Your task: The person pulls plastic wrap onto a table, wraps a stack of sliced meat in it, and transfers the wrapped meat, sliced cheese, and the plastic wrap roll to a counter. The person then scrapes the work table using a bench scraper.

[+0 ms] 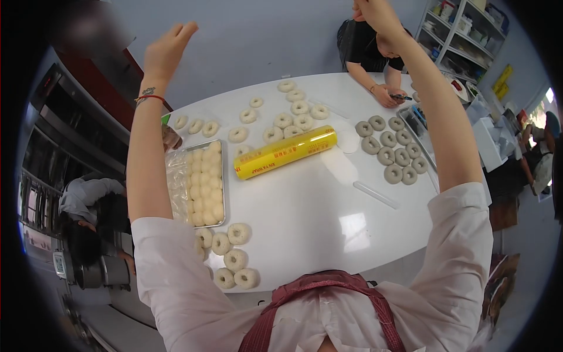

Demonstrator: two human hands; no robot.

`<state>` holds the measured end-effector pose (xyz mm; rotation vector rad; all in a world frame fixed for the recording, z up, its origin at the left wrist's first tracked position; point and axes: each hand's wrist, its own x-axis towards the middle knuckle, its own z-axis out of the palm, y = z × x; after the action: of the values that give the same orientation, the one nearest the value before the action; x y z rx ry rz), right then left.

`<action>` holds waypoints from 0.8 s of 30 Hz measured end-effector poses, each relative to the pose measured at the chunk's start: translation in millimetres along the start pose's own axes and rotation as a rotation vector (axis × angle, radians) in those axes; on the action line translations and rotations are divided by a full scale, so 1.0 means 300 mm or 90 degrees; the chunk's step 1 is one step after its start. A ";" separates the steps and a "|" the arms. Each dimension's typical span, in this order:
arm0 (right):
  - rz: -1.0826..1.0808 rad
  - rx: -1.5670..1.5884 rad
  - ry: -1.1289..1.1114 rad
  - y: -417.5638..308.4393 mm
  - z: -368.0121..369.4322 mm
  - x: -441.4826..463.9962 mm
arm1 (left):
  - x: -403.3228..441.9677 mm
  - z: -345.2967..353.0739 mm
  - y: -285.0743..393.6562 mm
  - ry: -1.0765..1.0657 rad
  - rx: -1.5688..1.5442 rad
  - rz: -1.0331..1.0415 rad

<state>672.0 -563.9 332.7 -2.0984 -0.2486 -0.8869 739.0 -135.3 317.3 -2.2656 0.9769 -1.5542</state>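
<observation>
Both my arms are raised high over the white table (293,217). My left hand (167,53), with a red string at its wrist, is held up with fingers curled closed; nothing shows in it. My right hand (378,17) is partly cut off by the top edge, its visible fingers bent inward, also with nothing visible in them. Neither touches anything on the table. Below lies a yellow roll of plastic wrap (287,151), slanted across the middle. Left of it, a metal tray (224,193) holds rows of pale dough balls (205,182), with clear plastic (177,185) along its left side.
Pale dough rings (236,259) lie at the front left and behind the roll; greyer rings (387,139) sit at right. A clear plastic stick (375,195) lies near them. Across the table a person (375,58) leans over a phone (400,97). Another person (91,205) bends at left.
</observation>
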 end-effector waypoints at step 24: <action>-0.059 0.136 -0.020 -0.253 -0.420 -0.717 | -0.250 -0.830 0.411 0.092 -0.156 0.035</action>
<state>416.2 -583.8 287.5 -1.9153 -0.4412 -0.8439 451.8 -136.1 299.7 -2.2839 1.3228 -1.6750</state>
